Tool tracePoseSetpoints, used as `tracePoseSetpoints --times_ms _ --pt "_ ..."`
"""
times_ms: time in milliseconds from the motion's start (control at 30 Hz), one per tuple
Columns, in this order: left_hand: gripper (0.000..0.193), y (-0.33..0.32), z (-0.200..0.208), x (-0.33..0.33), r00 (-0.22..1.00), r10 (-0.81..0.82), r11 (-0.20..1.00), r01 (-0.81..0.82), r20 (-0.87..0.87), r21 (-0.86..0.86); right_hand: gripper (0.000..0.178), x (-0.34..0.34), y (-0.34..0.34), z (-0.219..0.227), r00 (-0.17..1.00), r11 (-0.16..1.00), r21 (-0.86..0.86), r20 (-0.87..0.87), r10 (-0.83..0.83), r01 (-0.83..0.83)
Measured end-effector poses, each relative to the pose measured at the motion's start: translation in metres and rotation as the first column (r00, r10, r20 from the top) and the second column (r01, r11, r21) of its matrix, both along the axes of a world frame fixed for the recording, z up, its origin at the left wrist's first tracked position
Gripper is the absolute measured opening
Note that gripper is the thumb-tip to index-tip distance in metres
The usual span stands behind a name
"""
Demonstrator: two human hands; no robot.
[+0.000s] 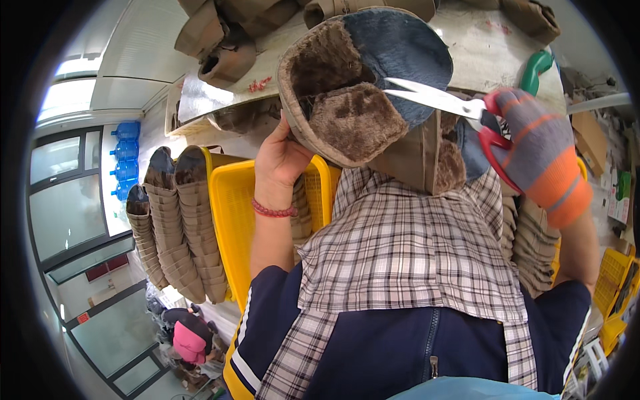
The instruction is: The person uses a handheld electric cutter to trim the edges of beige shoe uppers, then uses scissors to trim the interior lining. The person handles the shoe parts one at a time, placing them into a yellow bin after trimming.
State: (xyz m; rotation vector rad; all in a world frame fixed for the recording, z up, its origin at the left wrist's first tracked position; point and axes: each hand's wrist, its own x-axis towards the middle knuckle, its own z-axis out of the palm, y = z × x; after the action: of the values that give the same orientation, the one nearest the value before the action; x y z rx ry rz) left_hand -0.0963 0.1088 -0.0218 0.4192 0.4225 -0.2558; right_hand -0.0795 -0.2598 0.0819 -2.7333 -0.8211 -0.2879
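Observation:
My bare left hand [283, 159], with a red bead bracelet at the wrist, is closed on the edge of a plush-lined shoe upper [360, 123]. The upper is brown outside, with brown and blue plush facing up. In a grey and orange glove, my right hand [541, 157] grips scissors [443, 101] by their red handles. The scissors' blades are slightly apart and point left across the blue plush; I cannot tell whether they touch it. A second brown piece [417, 160] with similar plush hangs below the upper, in front of my checked apron [413, 247].
A white worktable [273, 73] ahead bears several brown pieces [230, 63] and a green-handled tool [535, 70]. Yellow crates [233, 220] stand around me, with nested brown stacks [200, 227] at left. Blue water bottles [125, 160] line the wall. Another person [190, 340] bends at lower left.

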Motion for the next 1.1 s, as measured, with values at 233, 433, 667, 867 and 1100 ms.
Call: tracePoseSetpoints --times_ms 233,433,667,867,1100 --pt "0.027 -0.016 -0.004 -0.012 0.997 0.037 0.999 -0.037 -0.072 -0.003 0.042 0.022 0.042 -0.005 0.996 0.944 -0.329 0.073 0.051 -0.024" --pt "0.028 -0.024 -0.004 -0.007 0.996 0.011 0.999 -0.008 -0.087 0.044 0.044 0.027 0.051 -0.016 0.998 0.860 -0.511 0.065 0.020 0.016" --pt "0.033 -0.031 -0.006 -0.003 0.999 -0.050 0.997 0.049 0.018 0.058 0.039 0.044 0.042 -0.028 0.959 0.896 -0.443 0.258 0.116 0.011" --pt "0.034 -0.034 -0.014 0.003 0.996 -0.076 0.988 0.069 0.051 0.138 0.040 0.059 0.051 -0.039 0.959 0.851 -0.525 0.238 0.152 -0.005" --pt "0.032 -0.040 -0.011 0.004 0.990 -0.106 0.986 0.093 0.088 0.137 0.040 0.067 0.059 -0.052 0.959 0.707 -0.707 0.215 0.186 0.021"
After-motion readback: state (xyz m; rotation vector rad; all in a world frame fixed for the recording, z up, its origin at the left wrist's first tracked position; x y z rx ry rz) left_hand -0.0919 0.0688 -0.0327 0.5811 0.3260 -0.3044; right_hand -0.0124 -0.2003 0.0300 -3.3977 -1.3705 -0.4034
